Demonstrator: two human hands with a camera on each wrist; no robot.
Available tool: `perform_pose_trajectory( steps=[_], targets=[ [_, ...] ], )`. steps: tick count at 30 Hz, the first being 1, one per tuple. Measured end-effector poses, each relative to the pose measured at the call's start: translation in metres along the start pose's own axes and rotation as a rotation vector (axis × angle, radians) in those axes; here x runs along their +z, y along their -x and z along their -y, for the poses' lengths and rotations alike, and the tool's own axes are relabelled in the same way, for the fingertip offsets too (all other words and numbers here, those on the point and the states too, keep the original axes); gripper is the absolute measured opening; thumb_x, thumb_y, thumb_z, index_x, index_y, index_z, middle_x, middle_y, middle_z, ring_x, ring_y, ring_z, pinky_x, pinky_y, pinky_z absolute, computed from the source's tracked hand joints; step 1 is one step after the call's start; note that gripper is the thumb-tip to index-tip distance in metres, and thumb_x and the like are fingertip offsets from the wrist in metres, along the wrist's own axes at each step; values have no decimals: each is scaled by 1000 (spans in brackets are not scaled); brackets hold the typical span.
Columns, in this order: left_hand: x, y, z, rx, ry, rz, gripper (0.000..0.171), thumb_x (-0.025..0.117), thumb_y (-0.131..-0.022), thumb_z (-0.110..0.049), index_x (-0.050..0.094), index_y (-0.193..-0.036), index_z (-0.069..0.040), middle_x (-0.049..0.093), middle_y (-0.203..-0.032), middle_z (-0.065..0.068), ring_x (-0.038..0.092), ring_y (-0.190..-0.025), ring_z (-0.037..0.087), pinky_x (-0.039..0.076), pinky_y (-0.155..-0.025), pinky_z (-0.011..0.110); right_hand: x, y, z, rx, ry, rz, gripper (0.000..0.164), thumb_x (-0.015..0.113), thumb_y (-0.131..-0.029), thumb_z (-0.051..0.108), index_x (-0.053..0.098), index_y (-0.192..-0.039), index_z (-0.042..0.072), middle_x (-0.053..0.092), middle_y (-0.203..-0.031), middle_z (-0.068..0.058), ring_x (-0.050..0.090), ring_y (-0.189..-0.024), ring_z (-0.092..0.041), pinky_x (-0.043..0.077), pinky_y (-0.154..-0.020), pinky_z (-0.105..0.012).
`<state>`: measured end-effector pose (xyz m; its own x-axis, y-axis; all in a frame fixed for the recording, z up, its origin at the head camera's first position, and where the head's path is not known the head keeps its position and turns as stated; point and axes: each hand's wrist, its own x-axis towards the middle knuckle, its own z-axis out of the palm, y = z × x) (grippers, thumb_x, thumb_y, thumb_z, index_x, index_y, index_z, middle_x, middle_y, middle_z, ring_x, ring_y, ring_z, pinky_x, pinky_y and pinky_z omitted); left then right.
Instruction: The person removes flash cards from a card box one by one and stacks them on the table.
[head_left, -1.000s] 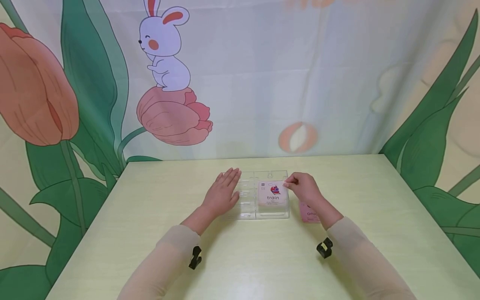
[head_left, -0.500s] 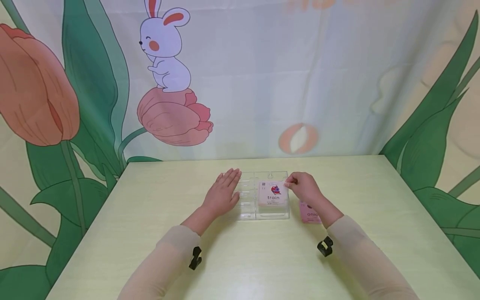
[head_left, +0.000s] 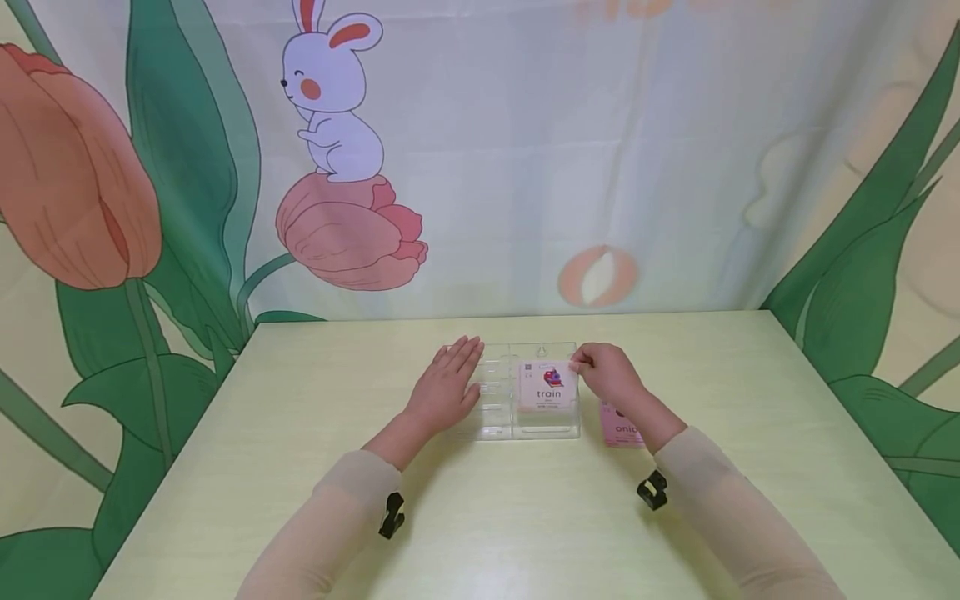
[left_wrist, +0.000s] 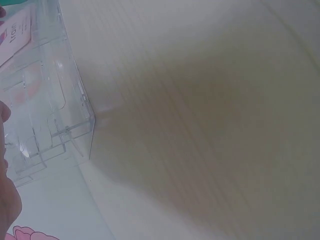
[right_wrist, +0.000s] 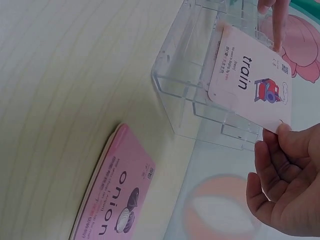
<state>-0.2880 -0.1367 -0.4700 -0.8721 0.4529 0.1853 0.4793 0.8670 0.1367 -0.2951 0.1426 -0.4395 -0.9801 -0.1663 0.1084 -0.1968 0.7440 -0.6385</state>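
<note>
A pale pink flashcard (right_wrist: 250, 80) printed "train" with a red and purple engine lies at a slant over the right half of a clear plastic rack (right_wrist: 172, 85). Thumb and forefinger of my right hand (head_left: 609, 372) pinch the card's upper right corner. My left hand (head_left: 442, 392), fingers straight, rests on the rack's left half and covers part of its slots. Beside the rack, partly behind the right wrist in the head view, a pink stack of flashcards (right_wrist: 117, 195) lies on the table with "onion" on top.
The pale wood-grain table (head_left: 480, 525) reaches back to a curtain (head_left: 487, 167) printed with a rabbit and tulips. A black wrist mount (head_left: 392, 515) sits by the left sleeve, and another black mount (head_left: 652, 490) by the right sleeve.
The train card and my right hand have shifted very slightly in the head view, along with a small camera shift. My left hand stays on the rack.
</note>
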Motion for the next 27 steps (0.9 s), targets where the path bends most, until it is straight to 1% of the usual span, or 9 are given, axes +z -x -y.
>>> perform_pose_trajectory(
  steps=[4, 11, 15, 18, 23, 27],
  targets=[
    [0, 0, 0, -1, 1, -1, 63, 51, -105, -25, 31, -159, 0, 32, -168, 15, 26, -159, 32, 21, -132, 48, 0, -1, 1, 0, 18, 10, 17, 59, -101, 7, 72, -100, -4, 73, -97, -19, 54, -78, -22, 44, -68, -28],
    [1, 0, 0, -7, 5, 6, 64, 50, -105, -26, 31, -160, -1, 32, -169, 14, 26, -159, 32, 21, -133, 48, 0, -2, 2, 4, 59, 27, 21, 56, -103, 8, 71, -107, -6, 74, -106, -21, 60, -85, -24, 52, -78, -36],
    [1, -1, 1, -4, -6, 8, 64, 49, -105, -26, 30, -160, -1, 31, -169, 14, 25, -160, 31, 20, -133, 48, 0, -3, 3, 11, 64, 35, 25, 55, -104, 10, 71, -113, -6, 74, -111, -22, 60, -88, -25, 53, -79, -35],
    [-1, -1, 1, 1, 1, 9, 64, 49, -105, -27, 30, -160, -1, 31, -169, 15, 25, -160, 32, 20, -133, 48, -1, -2, 3, 12, 60, 25, 26, 55, -104, 10, 71, -117, -7, 74, -114, -23, 61, -87, -24, 53, -78, -35],
    [-3, 0, 1, 5, 18, 17, 65, 49, -105, -28, 29, -160, 0, 31, -169, 15, 25, -159, 33, 20, -133, 48, -3, -2, 5, 9, 58, 6, 27, 57, -104, 11, 71, -119, -6, 74, -116, -24, 62, -87, -24, 55, -80, -37],
    [-1, 0, 2, 3, 19, 27, 66, 49, -105, -29, 28, -161, -1, 29, -169, 15, 24, -160, 32, 19, -133, 48, -4, -1, 4, 13, 59, -6, 27, 58, -103, 12, 72, -118, -5, 75, -117, -23, 62, -87, -25, 56, -81, -39]
  ],
)
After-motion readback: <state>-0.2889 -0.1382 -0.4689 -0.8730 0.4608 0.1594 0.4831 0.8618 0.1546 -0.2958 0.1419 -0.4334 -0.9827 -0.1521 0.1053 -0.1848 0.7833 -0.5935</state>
